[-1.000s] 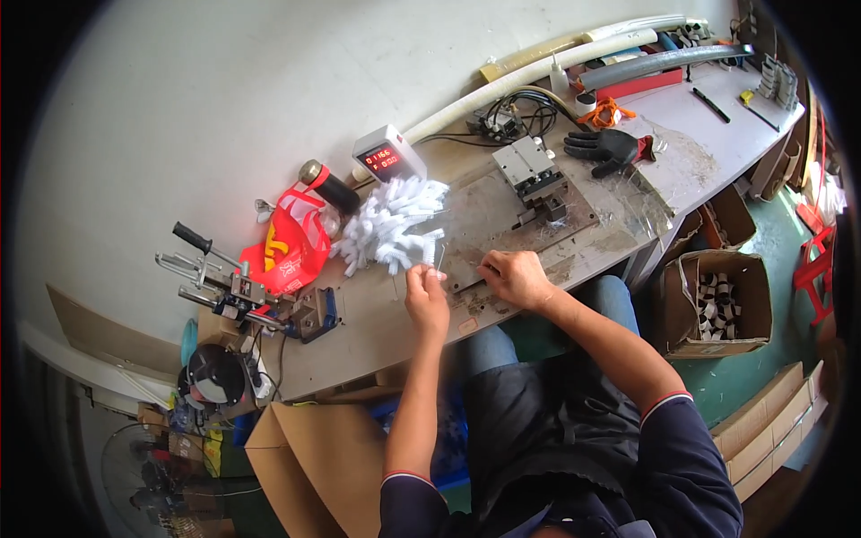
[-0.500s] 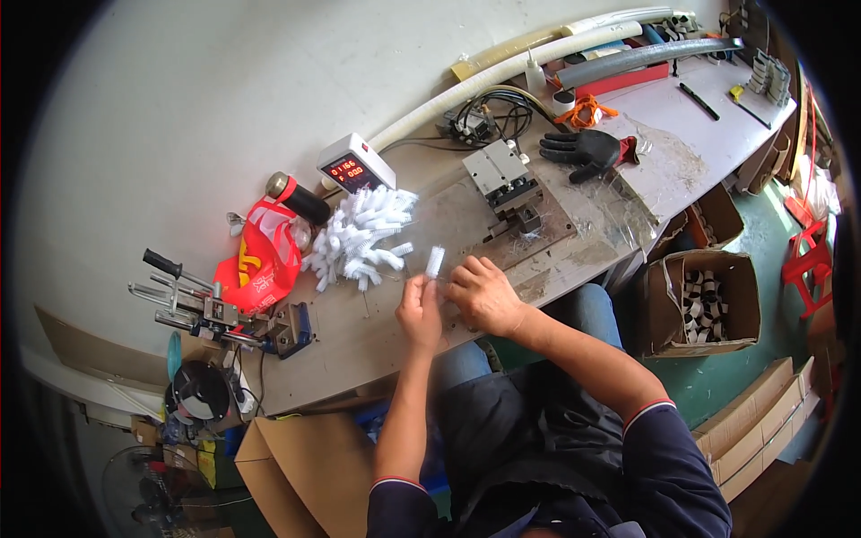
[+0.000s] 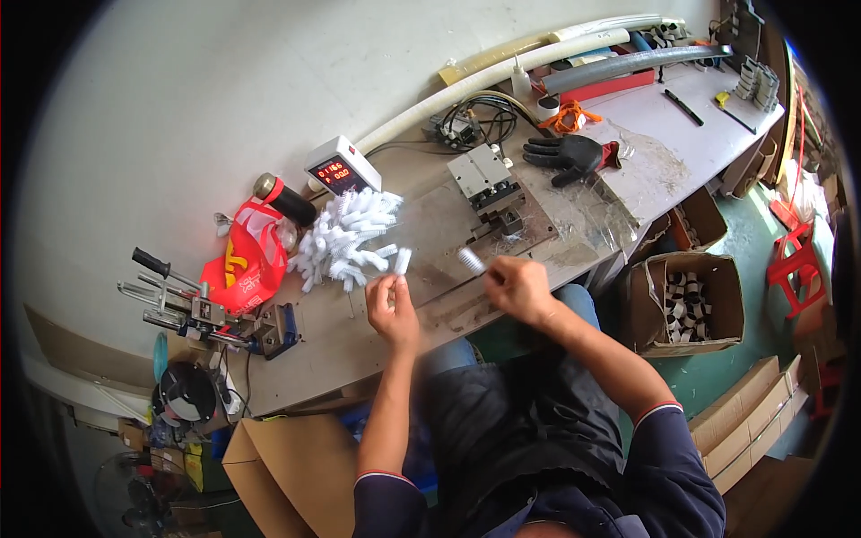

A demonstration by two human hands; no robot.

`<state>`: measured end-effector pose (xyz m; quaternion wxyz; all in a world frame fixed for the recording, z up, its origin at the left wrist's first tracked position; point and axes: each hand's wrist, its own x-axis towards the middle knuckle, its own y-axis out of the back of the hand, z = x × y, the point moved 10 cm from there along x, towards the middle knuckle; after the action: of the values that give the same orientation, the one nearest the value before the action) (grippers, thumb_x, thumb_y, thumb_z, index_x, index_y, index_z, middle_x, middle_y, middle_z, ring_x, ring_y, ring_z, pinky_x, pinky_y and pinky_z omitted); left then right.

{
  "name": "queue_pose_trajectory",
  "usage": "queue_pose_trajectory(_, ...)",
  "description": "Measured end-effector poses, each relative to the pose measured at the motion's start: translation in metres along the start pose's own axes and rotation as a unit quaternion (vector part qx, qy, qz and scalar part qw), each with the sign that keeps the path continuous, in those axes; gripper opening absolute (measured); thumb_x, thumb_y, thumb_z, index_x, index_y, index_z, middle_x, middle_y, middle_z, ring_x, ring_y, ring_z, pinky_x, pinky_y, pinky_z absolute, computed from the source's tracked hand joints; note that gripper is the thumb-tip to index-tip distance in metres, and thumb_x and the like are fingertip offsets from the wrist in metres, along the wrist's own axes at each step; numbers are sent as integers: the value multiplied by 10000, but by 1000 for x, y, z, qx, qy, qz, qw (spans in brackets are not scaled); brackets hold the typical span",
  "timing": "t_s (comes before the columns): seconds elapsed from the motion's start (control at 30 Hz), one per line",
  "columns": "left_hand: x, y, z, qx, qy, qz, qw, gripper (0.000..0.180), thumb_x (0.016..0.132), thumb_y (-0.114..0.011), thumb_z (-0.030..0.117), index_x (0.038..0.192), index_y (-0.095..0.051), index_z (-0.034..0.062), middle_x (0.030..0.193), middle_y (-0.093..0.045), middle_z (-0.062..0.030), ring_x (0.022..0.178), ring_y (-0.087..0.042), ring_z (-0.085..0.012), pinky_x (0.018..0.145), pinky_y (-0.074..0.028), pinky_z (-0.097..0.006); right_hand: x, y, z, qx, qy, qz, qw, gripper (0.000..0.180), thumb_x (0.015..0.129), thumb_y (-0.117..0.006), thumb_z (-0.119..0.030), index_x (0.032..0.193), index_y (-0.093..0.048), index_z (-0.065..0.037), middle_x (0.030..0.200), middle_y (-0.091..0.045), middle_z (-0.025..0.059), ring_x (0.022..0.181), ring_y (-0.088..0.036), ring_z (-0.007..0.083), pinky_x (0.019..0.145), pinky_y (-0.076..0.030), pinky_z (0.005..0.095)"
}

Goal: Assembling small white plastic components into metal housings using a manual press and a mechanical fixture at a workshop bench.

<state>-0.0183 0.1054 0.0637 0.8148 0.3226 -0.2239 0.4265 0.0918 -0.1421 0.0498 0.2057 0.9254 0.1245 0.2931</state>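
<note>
My left hand [image 3: 392, 309] is closed on the lower end of a white bristly cylinder [image 3: 403, 261], like a small brush, which points upward. To its right, my right hand [image 3: 520, 289] is closed on a second white bristly cylinder [image 3: 471, 261], tilted up to the left and slightly blurred. The hands are apart, above the near part of the workbench [image 3: 327, 345]. A heap of similar white pieces [image 3: 345, 235] lies beyond my left hand. Past my right hand stands a metal fixture [image 3: 482, 175] on a plate.
A counter box with a red display [image 3: 343, 167], a dark flask [image 3: 285, 199] and a red bag [image 3: 247, 260] stand around the heap. At left is a lever clamp [image 3: 215, 309]. A black glove [image 3: 569, 157] lies farther right. Cardboard boxes [image 3: 728, 291] sit below the bench.
My hands have moved apart, the right one going right. A white cylinder now shows in each hand; before, one stood out between them. The whole view has shifted slightly.
</note>
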Motion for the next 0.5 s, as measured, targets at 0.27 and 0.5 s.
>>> queue_pose_trajectory(0.27,52,-50,11,58,-86,-73,992,86,902,-747,95,963,-742,34,880,-676,-61,787,-636,-214,700,-523,-345,9,37,45,-59,-155,23,986,178,767,-702,-195,798,-712,-20,704,-684,181,685,-704,342,677,-549,425)
queue_pose_trajectory(0.5,55,-44,-41,-8,14,-47,999,103,892,-753,97,971,-743,32,879,-709,-84,832,-674,-262,744,-527,-386,19,31,45,-137,-204,48,968,203,767,-708,-226,814,-738,-31,738,-708,176,727,-716,335,722,-555,413)
